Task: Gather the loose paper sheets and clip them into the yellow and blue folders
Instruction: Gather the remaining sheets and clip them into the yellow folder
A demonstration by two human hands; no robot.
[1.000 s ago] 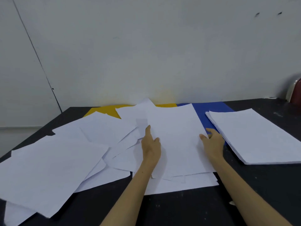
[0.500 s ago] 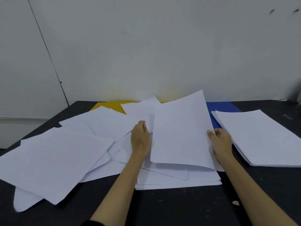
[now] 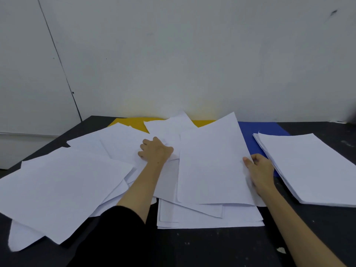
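On a black table [image 3: 212, 247] against a white wall [image 3: 192, 54], the right hand [image 3: 260, 170] pinches a lifted sheet [image 3: 212, 166], the left hand [image 3: 156, 151] rests fingers curled on scattered sheets [image 3: 63, 185], yellow folder [image 3: 133, 122] and blue folder [image 3: 250, 132] far, stack [image 3: 312, 166] right.

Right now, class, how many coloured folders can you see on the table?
2. The yellow folder lies at the back left, mostly under loose sheets; the blue folder lies beside it on the right, partly covered. More may be hidden.

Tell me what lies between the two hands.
In the head view, a lifted white sheet, pinched at its right edge by the right hand, with overlapping loose sheets under it; the left hand rests on papers beside it.
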